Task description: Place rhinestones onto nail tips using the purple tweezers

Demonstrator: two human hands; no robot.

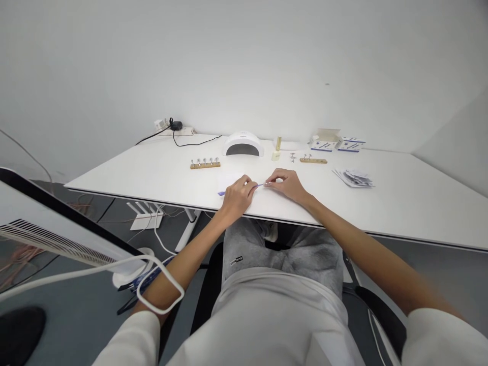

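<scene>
A slim purple-handled tool (pixel 221 193) passes through the closed fingers of my left hand (pixel 238 195), and its kind is too small to tell. Its handle sticks out to the left, and its thin front end points right. My right hand (pixel 286 185) pinches a small pale, shiny piece (pixel 267 184) at that end of the tool. Fingertips cover most of the piece. Both hands are low over the white table (pixel 206 190), close to its front edge.
Behind my hands are a white dome lamp (pixel 243 138), a wooden bar (pixel 205 165) with several small metal stands, and another bar (pixel 313 160). Blue-and-white boxes (pixel 351 145) and flat packets (pixel 354 178) lie right. A white cable (pixel 160 310) loops by my left arm.
</scene>
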